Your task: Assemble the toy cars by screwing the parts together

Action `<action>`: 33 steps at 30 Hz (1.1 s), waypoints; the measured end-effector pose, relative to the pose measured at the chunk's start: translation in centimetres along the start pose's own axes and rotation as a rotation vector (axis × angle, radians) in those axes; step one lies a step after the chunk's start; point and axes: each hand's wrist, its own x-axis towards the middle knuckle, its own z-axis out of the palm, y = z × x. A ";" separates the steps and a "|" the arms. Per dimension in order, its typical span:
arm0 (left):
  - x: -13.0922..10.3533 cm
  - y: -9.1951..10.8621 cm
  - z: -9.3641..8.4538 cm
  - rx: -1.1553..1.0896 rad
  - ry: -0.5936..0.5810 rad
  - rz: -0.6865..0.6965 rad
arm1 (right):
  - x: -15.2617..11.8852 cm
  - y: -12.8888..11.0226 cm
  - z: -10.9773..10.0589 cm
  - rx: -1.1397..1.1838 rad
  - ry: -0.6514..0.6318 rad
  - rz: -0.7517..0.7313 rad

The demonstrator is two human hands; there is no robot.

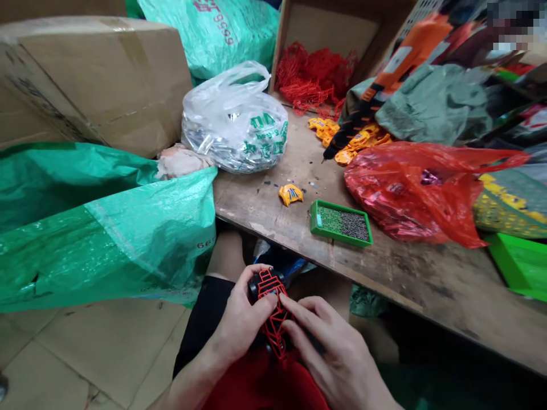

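Note:
A toy car (272, 310) with a red lattice frame and black wheels is held over my lap, below the table's front edge. My left hand (245, 316) grips its left side, the thumb lying on top of the frame. From the right, my right hand (327, 339) pinches the car, its index finger and thumb pressing on the red frame. Parts of the car are hidden under my fingers. On the table (273, 219) beyond lie one orange car body shell (290, 195) and a green tray (342, 223) holding many screws.
A clear bag (235, 122) of shiny parts, a red bag (414, 193) and an orange electric screwdriver (384, 80) above more orange shells stand farther back. Red frames (314, 77) fill a wooden box. Left are a green sack (149, 239) and a cardboard box (98, 85).

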 end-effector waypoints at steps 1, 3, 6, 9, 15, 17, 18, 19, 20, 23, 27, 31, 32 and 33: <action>0.0 0.1 0.0 0.014 -0.008 0.011 | 0.5 0.3 -0.6 0.040 0.020 -0.005; -0.2 0.3 0.2 0.038 -0.042 0.019 | 1.6 0.8 -1.4 0.096 0.074 0.019; -0.6 0.4 0.5 0.057 -0.115 0.014 | 3.7 1.2 -2.2 0.189 0.058 0.102; -0.9 0.3 0.7 0.065 -0.176 0.014 | 5.6 1.1 -2.4 0.344 -0.146 0.175; -1.2 -0.3 0.0 0.084 -0.176 0.001 | 7.3 0.7 -2.4 0.458 -0.364 0.247; -1.2 -0.6 -0.3 0.060 -0.175 -0.012 | 7.4 0.9 -2.1 0.484 -0.399 0.263; -1.2 -0.7 -0.4 0.049 -0.174 -0.014 | 7.5 1.0 -1.9 0.523 -0.417 0.282; -1.2 -0.8 -0.5 0.038 -0.169 -0.010 | 7.6 1.1 -1.8 0.568 -0.430 0.306; -1.1 -0.8 -0.5 0.026 -0.159 -0.001 | 7.8 1.2 -1.6 0.609 -0.439 0.328; -0.9 -0.7 -0.5 -0.011 -0.139 0.021 | 8.6 1.2 -1.6 0.661 -0.440 0.366; -0.1 -0.5 -0.8 -0.021 -0.196 0.043 | 10.1 1.0 -2.0 0.723 -0.488 0.410; 0.9 -0.9 -1.6 -0.049 -0.181 0.108 | 11.8 1.1 -1.8 0.707 -0.547 0.435; 1.0 -1.0 -1.8 -0.066 -0.179 0.122 | 12.2 1.1 -1.6 0.698 -0.550 0.419; 1.2 -1.1 -2.0 -0.080 -0.179 0.133 | 12.5 1.1 -1.4 0.690 -0.549 0.400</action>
